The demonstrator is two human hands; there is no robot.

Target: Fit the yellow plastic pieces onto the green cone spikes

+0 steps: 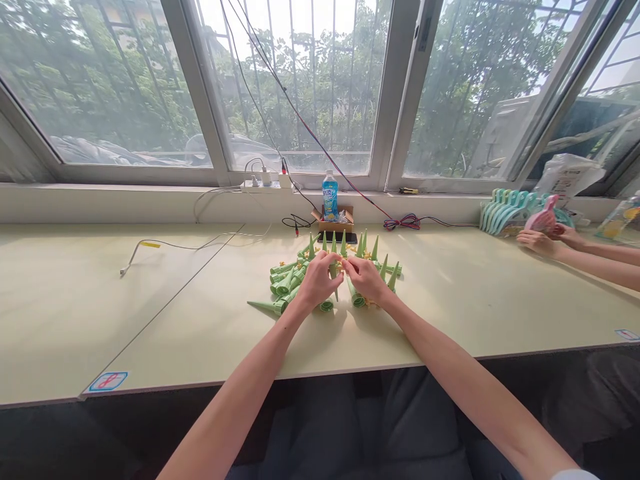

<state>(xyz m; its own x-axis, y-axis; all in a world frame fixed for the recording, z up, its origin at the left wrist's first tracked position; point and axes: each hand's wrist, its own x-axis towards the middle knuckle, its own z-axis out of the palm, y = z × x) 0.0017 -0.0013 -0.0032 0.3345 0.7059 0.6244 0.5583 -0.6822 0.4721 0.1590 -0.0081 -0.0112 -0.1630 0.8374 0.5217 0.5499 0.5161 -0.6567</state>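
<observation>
My left hand [318, 280] and my right hand [367, 278] meet over a heap of green plastic cones [287, 280] on the pale table [200, 320]. Both hands are closed, pinching together on one green cone [334, 269] with a small yellow piece at its top. More cones stand upright behind my hands [373, 249], and others lie on their sides to the left. Small yellow parts [369, 255] are scattered among them.
A blue drink bottle [329, 195] stands in a small cardboard box [335, 223] by the window, next to a power strip [265, 183] and cables [405, 221]. At the right, another person's hands [543, 239] hold a pink hanger beside stacked teal hangers [505, 210].
</observation>
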